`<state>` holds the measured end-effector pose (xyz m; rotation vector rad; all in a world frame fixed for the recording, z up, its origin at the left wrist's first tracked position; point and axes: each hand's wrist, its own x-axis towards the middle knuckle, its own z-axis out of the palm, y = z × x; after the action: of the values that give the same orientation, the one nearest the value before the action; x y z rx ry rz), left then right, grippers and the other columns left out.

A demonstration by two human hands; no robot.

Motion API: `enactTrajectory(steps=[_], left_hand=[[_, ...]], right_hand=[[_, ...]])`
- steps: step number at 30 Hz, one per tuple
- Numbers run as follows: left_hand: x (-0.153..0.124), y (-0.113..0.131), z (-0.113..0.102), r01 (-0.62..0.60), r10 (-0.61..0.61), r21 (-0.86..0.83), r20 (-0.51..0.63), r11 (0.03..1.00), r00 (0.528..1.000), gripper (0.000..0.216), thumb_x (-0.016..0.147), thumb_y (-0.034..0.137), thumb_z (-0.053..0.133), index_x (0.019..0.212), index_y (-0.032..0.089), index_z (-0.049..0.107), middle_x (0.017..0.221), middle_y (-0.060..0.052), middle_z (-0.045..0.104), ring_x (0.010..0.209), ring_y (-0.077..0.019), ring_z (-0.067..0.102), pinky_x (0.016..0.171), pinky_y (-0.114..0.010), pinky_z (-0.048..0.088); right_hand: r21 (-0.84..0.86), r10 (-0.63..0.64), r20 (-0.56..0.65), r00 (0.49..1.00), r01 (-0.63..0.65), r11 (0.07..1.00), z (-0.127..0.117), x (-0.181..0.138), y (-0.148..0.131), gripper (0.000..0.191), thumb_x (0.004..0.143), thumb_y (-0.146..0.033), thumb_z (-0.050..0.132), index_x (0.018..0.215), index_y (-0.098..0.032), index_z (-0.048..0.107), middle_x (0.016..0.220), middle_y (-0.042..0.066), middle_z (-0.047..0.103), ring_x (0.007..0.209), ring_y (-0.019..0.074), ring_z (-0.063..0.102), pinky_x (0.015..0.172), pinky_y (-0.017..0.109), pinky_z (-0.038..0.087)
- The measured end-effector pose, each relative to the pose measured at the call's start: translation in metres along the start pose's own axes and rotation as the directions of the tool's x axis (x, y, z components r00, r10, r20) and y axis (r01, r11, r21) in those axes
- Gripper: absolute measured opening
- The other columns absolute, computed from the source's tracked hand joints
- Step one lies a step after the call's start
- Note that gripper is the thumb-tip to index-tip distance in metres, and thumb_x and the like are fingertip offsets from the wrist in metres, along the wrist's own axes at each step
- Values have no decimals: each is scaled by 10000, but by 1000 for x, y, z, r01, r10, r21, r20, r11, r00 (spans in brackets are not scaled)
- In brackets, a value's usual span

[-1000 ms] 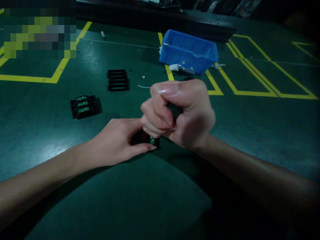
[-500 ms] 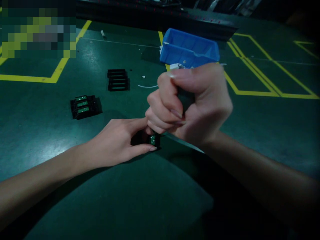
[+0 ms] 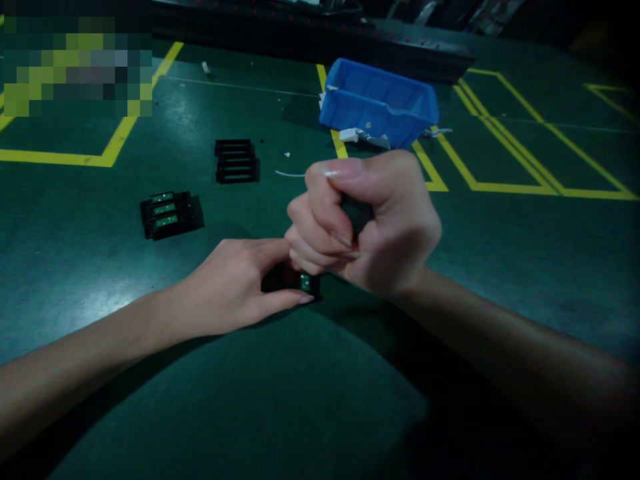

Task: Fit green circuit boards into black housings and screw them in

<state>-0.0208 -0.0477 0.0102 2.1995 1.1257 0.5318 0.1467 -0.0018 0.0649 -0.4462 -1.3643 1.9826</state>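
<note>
My left hand [image 3: 235,283] rests on the green table and pinches a small black holder with a green circuit board [image 3: 304,283] between thumb and fingers. My right hand [image 3: 365,223] is a fist just above that holder, wrapped round a dark tool handle [image 3: 357,215] of which only a sliver shows. The tool's tip is hidden behind my fingers.
A black tray with three green boards [image 3: 170,213] lies to the left, and a stack of black frames [image 3: 237,160] sits behind it. A blue bin [image 3: 380,100] stands at the back with white scraps beside it. Yellow tape lines [image 3: 475,180] mark the table.
My right fist rose up and to the right, then came back down over the holder. My left hand stayed put.
</note>
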Motion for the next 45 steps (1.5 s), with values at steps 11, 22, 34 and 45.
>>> enactTrajectory(steps=[11,22,34,45], left_hand=[[1,0,0,-5,5,-6,-4,1000,1000,333,905,492,651,1013,178,663,860,-7,713,721,-159,635,632,-272,430],[1,-1,1,-26,26,7,-7,1000,1000,338,914,494,640,1039,180,659,882,-11,721,728,-157,646,635,-268,440],[1,-1,0,-13,13,12,-5,1000,1000,335,909,499,641,997,176,659,867,-19,717,729,-165,649,637,-272,454],[1,-1,1,-16,16,9,-2,1000,1000,339,904,486,655,1035,172,661,883,-11,715,737,-166,645,648,-283,442]], right_hand=[[-7,16,-23,1000,-16,1000,0,-1,1,546,993,-174,339,447,-199,361,412,-25,279,349,98,245,384,246,247],[-35,3,-6,1000,-3,999,-2,-1,1,545,999,-177,324,456,-201,356,426,-26,278,364,105,253,389,250,267],[-22,15,-14,1000,-16,1000,-1,-1,1,544,993,-200,356,449,-193,349,424,-31,284,347,92,257,394,248,254],[-22,5,2,1000,-5,1000,-1,0,1,548,996,-170,316,450,-192,353,421,-29,284,345,91,251,385,240,265]])
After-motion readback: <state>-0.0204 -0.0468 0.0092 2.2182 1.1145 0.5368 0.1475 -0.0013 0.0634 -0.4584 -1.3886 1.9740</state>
